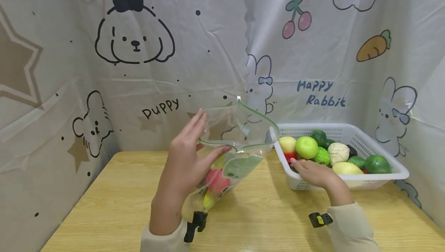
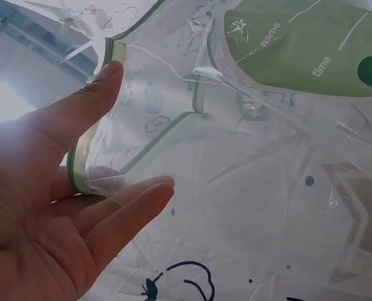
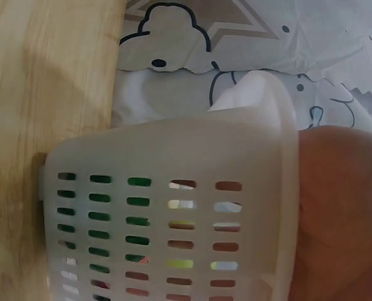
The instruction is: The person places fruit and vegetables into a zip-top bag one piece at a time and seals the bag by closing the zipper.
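Observation:
My left hand holds a clear zip bag by its green-edged mouth, thumb at the near rim and fingers at the left side. The mouth gapes wide. Inside the bag, low down, are a pinkish-red piece and a yellow piece. In the left wrist view a green label with "name" and "time" shows on the plastic. My right hand reaches over the near left rim of a white basket, beside a red item. I cannot tell whether its mostly hidden fingers grip anything.
The basket, on the right of the wooden table, holds a green apple, a pale yellow fruit, a whitish wrinkled piece, a green pepper-like piece and several others. A printed curtain surrounds the table's back and sides.

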Tool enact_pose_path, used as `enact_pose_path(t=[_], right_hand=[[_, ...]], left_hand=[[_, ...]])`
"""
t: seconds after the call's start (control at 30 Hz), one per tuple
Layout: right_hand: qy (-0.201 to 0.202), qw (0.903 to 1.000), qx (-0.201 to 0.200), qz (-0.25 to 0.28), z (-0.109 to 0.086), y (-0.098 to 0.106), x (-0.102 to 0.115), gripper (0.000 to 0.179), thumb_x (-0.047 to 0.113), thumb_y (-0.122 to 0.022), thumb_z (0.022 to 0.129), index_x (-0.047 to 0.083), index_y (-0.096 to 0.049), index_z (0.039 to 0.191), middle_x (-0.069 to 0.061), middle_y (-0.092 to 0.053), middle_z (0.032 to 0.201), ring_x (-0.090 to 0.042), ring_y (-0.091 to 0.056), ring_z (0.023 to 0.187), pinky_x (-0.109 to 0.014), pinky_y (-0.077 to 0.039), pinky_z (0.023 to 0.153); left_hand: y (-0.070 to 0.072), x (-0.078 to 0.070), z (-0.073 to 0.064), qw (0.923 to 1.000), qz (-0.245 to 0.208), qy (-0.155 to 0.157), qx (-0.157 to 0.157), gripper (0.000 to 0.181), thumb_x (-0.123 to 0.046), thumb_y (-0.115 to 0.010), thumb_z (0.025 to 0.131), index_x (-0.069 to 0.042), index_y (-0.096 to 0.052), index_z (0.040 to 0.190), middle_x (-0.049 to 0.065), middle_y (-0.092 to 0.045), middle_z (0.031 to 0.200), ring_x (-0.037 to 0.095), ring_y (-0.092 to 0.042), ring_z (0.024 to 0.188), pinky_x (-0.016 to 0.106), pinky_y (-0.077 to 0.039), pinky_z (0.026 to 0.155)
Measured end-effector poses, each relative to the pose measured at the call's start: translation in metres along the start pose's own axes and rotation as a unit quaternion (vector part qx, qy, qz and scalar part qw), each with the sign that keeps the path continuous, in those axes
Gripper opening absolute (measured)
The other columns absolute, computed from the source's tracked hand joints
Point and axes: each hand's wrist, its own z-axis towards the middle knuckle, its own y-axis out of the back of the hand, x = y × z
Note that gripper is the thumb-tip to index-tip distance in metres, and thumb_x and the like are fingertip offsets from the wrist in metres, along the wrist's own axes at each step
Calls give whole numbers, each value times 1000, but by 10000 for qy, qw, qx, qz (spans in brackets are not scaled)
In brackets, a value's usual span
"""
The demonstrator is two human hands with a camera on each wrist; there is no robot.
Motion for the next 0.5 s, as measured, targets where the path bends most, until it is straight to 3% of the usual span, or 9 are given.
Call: enact_pose_path(t=[0.23, 0.5], right_hand=[[-218, 9990, 128, -377, 0, 0, -3, 67, 48, -17, 111, 4, -57, 142, -39, -39, 147, -65, -43, 126, -75, -41, 98], [-144, 9994, 154, -260, 2, -1, 0, 69, 49, -20, 110, -2, -41, 153, -37, -33, 154, -59, -36, 136, -73, -35, 107]], left_hand=[[-1, 1, 2, 10000, -29, 17, 10, 87, -28, -86, 83, -2, -43, 153, 9, -35, 162, 27, -48, 139, 28, -60, 89], [-1, 0, 1, 10000, 44, 15, 0, 88, -27, -87, 82, -1, -43, 153, 10, -35, 162, 28, -48, 140, 30, -60, 90]])
